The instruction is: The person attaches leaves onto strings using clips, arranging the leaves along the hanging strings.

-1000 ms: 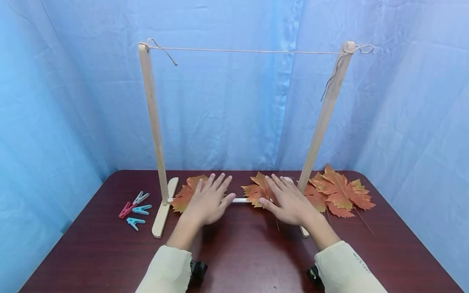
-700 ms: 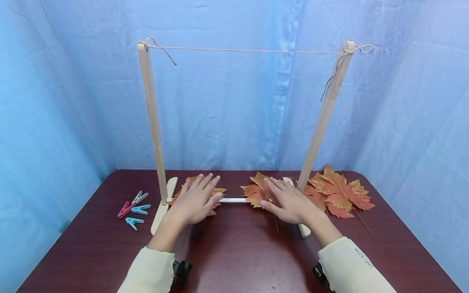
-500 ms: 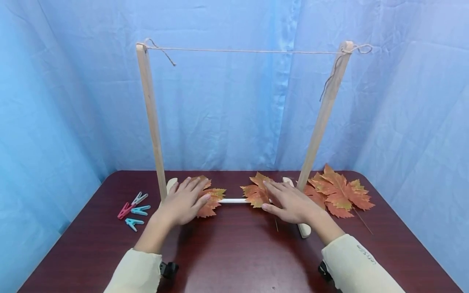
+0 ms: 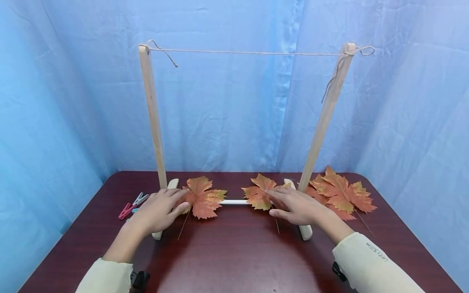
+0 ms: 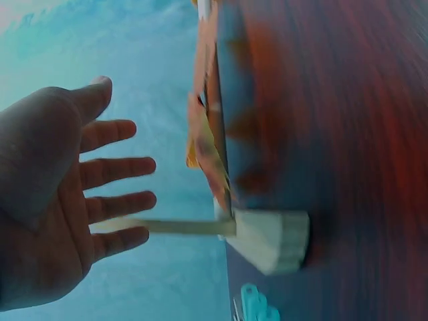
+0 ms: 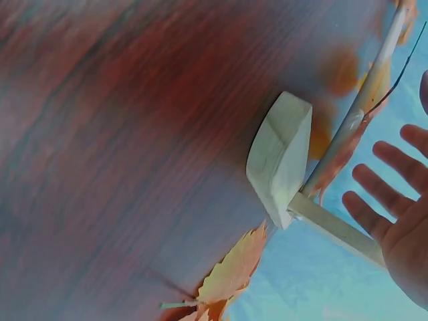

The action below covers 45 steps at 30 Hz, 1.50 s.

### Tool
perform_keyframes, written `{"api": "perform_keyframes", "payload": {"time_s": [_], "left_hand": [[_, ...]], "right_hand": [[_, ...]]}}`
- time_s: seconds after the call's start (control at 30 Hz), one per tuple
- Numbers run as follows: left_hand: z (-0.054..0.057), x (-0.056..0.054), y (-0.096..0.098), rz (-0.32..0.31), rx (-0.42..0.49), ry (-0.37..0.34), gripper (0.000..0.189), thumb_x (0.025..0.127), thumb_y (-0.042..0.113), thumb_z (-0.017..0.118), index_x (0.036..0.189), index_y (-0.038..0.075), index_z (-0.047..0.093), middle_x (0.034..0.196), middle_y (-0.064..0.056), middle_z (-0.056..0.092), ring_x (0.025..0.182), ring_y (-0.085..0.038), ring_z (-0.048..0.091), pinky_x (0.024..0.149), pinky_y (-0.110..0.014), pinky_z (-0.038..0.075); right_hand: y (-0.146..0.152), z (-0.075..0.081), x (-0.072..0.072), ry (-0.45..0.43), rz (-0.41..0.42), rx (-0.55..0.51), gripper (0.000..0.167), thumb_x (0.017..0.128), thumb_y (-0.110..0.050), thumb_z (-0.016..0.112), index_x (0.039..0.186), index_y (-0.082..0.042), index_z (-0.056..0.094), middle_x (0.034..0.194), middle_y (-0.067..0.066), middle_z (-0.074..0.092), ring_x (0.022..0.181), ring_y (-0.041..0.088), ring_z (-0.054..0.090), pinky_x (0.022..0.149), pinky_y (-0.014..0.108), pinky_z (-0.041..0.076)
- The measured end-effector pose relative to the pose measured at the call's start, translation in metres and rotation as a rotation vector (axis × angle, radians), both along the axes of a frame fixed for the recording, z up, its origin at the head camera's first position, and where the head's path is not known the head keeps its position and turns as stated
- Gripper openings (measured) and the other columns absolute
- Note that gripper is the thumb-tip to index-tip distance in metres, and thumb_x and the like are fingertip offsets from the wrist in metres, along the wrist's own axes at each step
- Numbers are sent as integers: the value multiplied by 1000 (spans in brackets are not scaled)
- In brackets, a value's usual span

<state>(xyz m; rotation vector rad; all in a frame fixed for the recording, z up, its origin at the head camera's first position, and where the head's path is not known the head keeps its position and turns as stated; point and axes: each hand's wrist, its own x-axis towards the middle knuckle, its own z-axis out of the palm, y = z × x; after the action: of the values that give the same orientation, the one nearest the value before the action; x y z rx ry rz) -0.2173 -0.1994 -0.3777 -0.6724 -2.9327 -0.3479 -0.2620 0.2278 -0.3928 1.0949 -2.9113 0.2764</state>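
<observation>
"Where is that left hand [image 4: 159, 209] from where you're standing?"

"Above the foot [image 4: 174, 184] of the left post [image 4: 151, 101]. Its fingers are stretched out, a little apart, gripping nothing. The left leaf [image 4: 206, 199] lies just to the right of the fingertips; whether they brush its edge, I can't tell."

"How does that leaf lie?"

"Across the white rod [image 4: 235, 202], stem running back toward the person and slightly left. The left hand is clearly the nearer one."

"And the pegs?"

"On the worktop [image 4: 234, 252], to the left of that same hand. I can see the red peg [image 4: 126, 211] and the white peg [image 4: 141, 198]; the hand hides most of the blue."

"The right hand [image 4: 298, 205]?"

"Fingers straight and parted, nothing held, over the right side of the middle leaf [image 4: 258, 196], beside the right post [image 4: 326, 118]. More leaves [image 4: 344, 191] overlap beyond that post."

"Anything in the way?"

"I'd say the left post and its foot: they stand between the pegs and the left leaf. The string [image 4: 238, 52] is tied high between the post tops, well above both hands."
</observation>
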Motion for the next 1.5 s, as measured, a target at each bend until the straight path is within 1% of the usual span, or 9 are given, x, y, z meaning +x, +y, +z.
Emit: {"api": "perform_keyframes", "payload": {"time_s": [0.27,0.4,0.5,0.7,0.83,1.03,1.13,1.27,1.5], "left_hand": [[-12,4,-34,-49,9,30,45,104,38,60,138,9,65,132,-15,64,121,-38,61,97,-59,49],[-18,2,-55,-43,27,31,40,103,36,63,132,10,69,126,-10,68,119,-36,63,104,-63,44],[-21,-1,-70,-13,44,15,36,102,31,65,129,8,70,125,-13,69,122,-41,61,106,-67,40],[-32,-11,-95,49,69,-57,34,101,21,66,129,2,68,135,-26,62,135,-52,47,104,-68,41],[-38,-17,-103,52,105,-71,35,98,17,70,127,-2,69,135,-29,61,135,-53,46,102,-66,44],[-47,-23,-108,47,162,-66,30,96,14,72,122,-2,71,132,-30,61,112,-43,64,91,-58,54],[-50,-25,-109,53,165,-76,29,96,15,72,120,-2,72,133,-31,60,118,-48,60,95,-62,51],[-53,-27,-109,63,142,-83,26,96,16,72,117,0,74,132,-30,60,132,-55,46,103,-68,41],[-54,-31,-111,44,119,-91,26,95,17,74,116,2,75,129,-26,64,129,-52,49,103,-67,42]], "right_hand": [[4,-1,-3,46,130,9,52,99,-26,70,148,-15,56,139,6,61,125,25,59,97,48,52],[4,-2,-4,47,170,0,48,98,-19,72,144,-18,61,136,3,63,122,22,61,94,44,55],[4,-3,-4,36,184,-11,41,98,-17,72,138,-18,66,133,2,64,121,22,61,94,43,55],[4,-6,-4,24,184,-23,19,98,-15,71,117,-17,77,128,5,65,117,23,62,93,43,55],[3,-7,-4,26,184,-40,18,98,-13,71,114,-16,77,126,5,66,116,24,63,93,43,55],[0,-8,-5,40,197,-62,15,98,-14,71,112,-16,77,126,4,65,116,22,62,93,42,55],[-2,-7,-6,49,213,-83,13,98,-15,71,110,-16,76,125,2,65,116,20,61,93,41,55],[-5,-5,-7,56,222,-115,11,99,-16,71,108,-18,75,124,1,65,116,20,61,92,41,55],[-13,0,-8,73,236,-187,11,100,-16,69,107,-22,74,125,2,67,116,19,63,93,41,55]]}}
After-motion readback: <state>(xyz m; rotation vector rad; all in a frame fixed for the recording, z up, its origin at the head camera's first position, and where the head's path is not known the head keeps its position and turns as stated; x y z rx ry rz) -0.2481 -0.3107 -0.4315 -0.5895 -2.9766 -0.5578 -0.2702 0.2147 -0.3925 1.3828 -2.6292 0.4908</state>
